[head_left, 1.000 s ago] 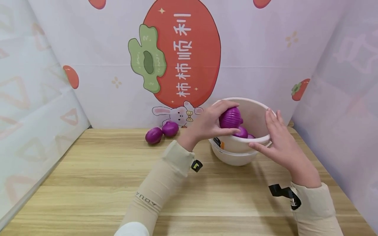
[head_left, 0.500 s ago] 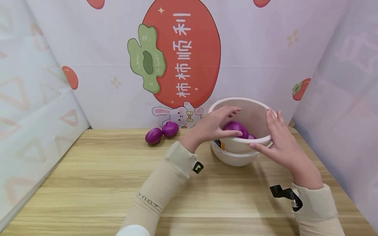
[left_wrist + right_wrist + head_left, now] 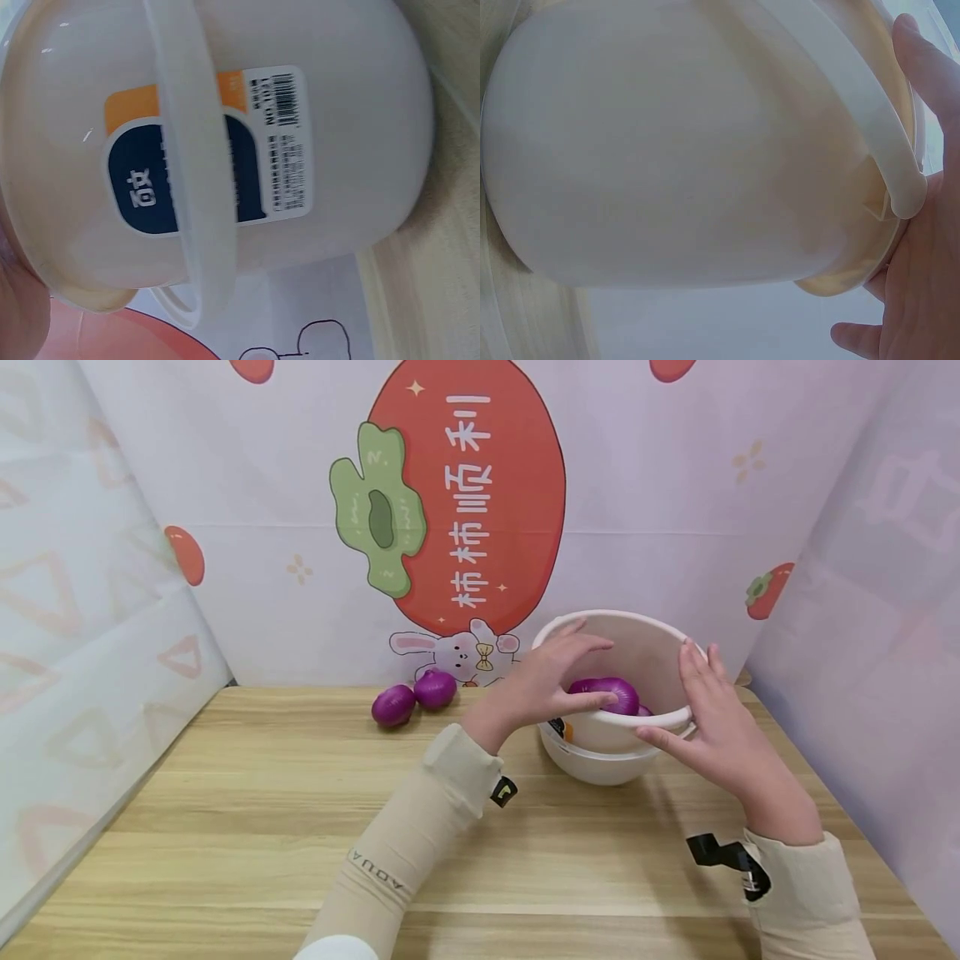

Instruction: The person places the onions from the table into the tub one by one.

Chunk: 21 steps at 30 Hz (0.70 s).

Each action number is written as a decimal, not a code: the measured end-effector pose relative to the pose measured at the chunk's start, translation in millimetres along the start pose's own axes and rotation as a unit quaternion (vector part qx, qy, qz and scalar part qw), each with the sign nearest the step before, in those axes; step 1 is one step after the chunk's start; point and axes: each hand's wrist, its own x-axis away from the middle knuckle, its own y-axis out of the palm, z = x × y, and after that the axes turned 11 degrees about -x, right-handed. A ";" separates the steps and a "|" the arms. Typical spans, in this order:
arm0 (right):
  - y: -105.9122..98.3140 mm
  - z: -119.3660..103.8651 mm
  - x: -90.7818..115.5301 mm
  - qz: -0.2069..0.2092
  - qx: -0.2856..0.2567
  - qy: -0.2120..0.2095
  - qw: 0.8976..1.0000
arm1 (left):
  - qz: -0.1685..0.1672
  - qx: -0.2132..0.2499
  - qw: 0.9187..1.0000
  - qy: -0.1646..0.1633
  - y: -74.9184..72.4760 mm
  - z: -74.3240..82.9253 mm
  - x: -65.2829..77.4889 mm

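Observation:
A white bucket (image 3: 603, 739) with its handle hanging down the side stands at the right back of the table. Inside it lie purple onions (image 3: 619, 695), partly hidden by the rim and the left hand. My left hand (image 3: 543, 681) is over the bucket's left rim, thumb and fingers spread, gripping nothing. Against the right rim rests my right hand (image 3: 720, 727) with straight fingers; in the right wrist view its thumb (image 3: 926, 64) stands near the rim. In the left wrist view, the bucket wall bears a navy and orange label (image 3: 281, 142), crossed by the handle.
Two more purple onions, a nearer one (image 3: 393, 705) and a farther one (image 3: 435, 689), lie side by side at the table's back edge, left of the bucket. A printed cloth backdrop (image 3: 637, 485) rises behind the wooden table (image 3: 262, 827), with cloth walls at both sides.
My left hand has let go of an onion, which has dropped into the bucket and settled among the others. The right hand stays at the rim.

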 end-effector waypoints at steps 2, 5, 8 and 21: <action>-0.1 0.3 0.3 -0.002 0.001 0.003 1.000 | 0.009 -0.005 1.000 -0.005 2.2 0.4 0.9; -0.3 0.7 0.7 -0.002 0.002 0.005 1.000 | 0.003 -0.009 1.000 -0.023 4.2 1.2 2.4; -0.4 0.9 0.8 -0.002 0.002 0.004 1.000 | -0.007 -0.021 0.999 -0.027 4.5 1.2 3.9; 0.7 -0.2 -0.6 0.005 0.002 -0.003 1.000 | -0.011 -0.159 0.987 0.033 -4.1 -3.1 30.7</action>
